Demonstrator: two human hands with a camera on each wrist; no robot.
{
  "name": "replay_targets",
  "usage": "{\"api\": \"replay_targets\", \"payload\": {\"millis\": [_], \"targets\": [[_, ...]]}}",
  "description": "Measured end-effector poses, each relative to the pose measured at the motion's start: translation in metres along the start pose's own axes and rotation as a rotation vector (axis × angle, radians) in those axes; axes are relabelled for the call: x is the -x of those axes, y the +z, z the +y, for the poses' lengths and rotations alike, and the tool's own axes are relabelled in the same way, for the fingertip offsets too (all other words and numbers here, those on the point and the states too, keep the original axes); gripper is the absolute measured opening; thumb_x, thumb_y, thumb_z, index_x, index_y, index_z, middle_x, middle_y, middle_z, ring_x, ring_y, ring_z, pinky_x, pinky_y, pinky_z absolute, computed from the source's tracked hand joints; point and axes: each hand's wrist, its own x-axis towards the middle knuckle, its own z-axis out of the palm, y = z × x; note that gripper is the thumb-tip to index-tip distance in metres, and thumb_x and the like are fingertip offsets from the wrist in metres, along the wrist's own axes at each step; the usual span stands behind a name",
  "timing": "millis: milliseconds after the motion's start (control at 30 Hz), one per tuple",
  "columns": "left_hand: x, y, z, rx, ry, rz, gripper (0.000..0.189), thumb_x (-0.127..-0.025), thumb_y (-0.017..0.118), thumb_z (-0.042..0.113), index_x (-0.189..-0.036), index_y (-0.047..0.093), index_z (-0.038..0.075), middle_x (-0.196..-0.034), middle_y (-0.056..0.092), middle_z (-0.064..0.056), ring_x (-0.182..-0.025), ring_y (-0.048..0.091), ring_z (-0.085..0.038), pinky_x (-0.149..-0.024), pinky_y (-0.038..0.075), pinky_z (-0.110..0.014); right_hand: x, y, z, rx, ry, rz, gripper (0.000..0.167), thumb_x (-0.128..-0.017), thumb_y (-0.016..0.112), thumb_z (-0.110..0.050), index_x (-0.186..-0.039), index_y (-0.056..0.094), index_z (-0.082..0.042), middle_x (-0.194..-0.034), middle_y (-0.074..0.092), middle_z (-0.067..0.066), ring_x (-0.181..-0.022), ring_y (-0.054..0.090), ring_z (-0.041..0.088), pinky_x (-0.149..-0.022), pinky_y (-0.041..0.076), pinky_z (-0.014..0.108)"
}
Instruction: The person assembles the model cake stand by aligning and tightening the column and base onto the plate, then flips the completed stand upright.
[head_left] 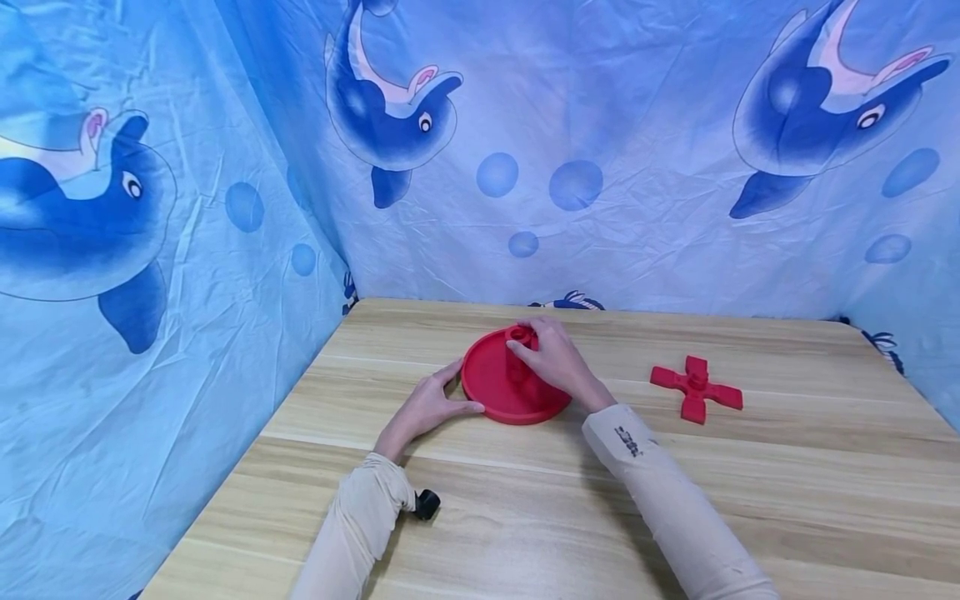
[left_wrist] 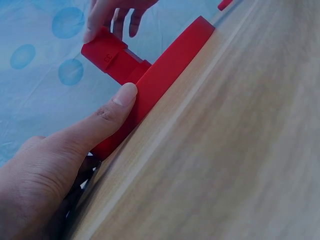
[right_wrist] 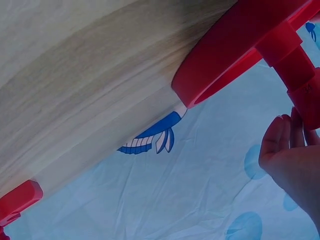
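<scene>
A round red tray with a raised rim (head_left: 486, 367) lies flat on the table. From its middle rises a stepped red cylindrical post (head_left: 517, 360), upright, with a hole in its top. My left hand (head_left: 429, 407) holds the tray's left edge, with the thumb against the outside of the rim (left_wrist: 172, 62) in the left wrist view. My right hand (head_left: 557, 358) grips the top section of the post between thumb and fingers. In the right wrist view, the post (right_wrist: 296, 70) stands on the tray, and its top end is partly cut off by the frame.
A red four-armed cross piece (head_left: 696, 387) with a short round hub lies on the table to the right. The wooden table (head_left: 510, 517) meets a blue dolphin-print cloth (head_left: 637, 250) at its back and left. A small black device (head_left: 427, 504) sits at the left sleeve.
</scene>
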Motion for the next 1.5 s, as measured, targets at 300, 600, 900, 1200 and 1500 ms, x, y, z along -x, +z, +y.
{"api": "replay_targets", "payload": {"millis": [300,600,900,1200,1500], "targets": [[0.0,0.002,0.001,0.018,0.007,0.007,0.103,-0.078,0.087,0.057,-0.161,0.041,0.017,-0.158,0.046,-0.006,-0.146,0.041,-0.027,-0.117,0.037,-0.049,-0.001,-0.001,0.004,-0.007,-0.036,0.011,0.046,-0.099,0.072,-0.021,-0.14,0.061,-0.001,-0.135,0.058,0.017,-0.13,0.047,0.034,-0.096,0.056,0.05],[-0.003,0.002,0.006,0.026,-0.001,0.009,0.103,-0.076,0.089,0.055,-0.16,0.043,0.017,-0.157,0.048,-0.008,-0.143,0.044,-0.028,-0.114,0.04,-0.05,-0.001,0.001,0.008,-0.077,0.001,0.04,0.045,-0.098,0.075,-0.019,-0.136,0.06,0.0,-0.132,0.057,0.017,-0.127,0.048,0.032,-0.094,0.057,0.049],[-0.001,-0.001,0.005,0.043,0.003,-0.005,0.102,-0.078,0.088,0.055,-0.161,0.041,0.018,-0.159,0.046,-0.005,-0.146,0.04,-0.026,-0.117,0.037,-0.049,0.002,0.007,0.01,-0.144,0.029,0.058,0.052,-0.097,0.076,-0.021,-0.141,0.057,-0.001,-0.134,0.056,0.016,-0.127,0.049,0.033,-0.096,0.056,0.05],[0.001,0.0,0.004,0.045,-0.017,-0.026,0.104,-0.078,0.086,0.058,-0.162,0.038,0.019,-0.16,0.044,-0.005,-0.148,0.038,-0.027,-0.117,0.036,-0.05,0.017,-0.005,0.02,-0.164,0.083,0.019,0.065,-0.092,0.08,-0.019,-0.15,0.051,-0.007,-0.137,0.055,0.014,-0.126,0.052,0.032,-0.091,0.059,0.05],[0.001,-0.002,0.0,0.07,-0.002,-0.025,0.104,-0.078,0.088,0.056,-0.161,0.04,0.015,-0.159,0.044,-0.008,-0.148,0.037,-0.03,-0.117,0.036,-0.052,0.041,-0.037,0.041,-0.106,0.107,-0.009,0.062,-0.096,0.075,-0.024,-0.15,0.049,-0.004,-0.133,0.058,0.019,-0.121,0.054,0.037,-0.087,0.06,0.049]]}}
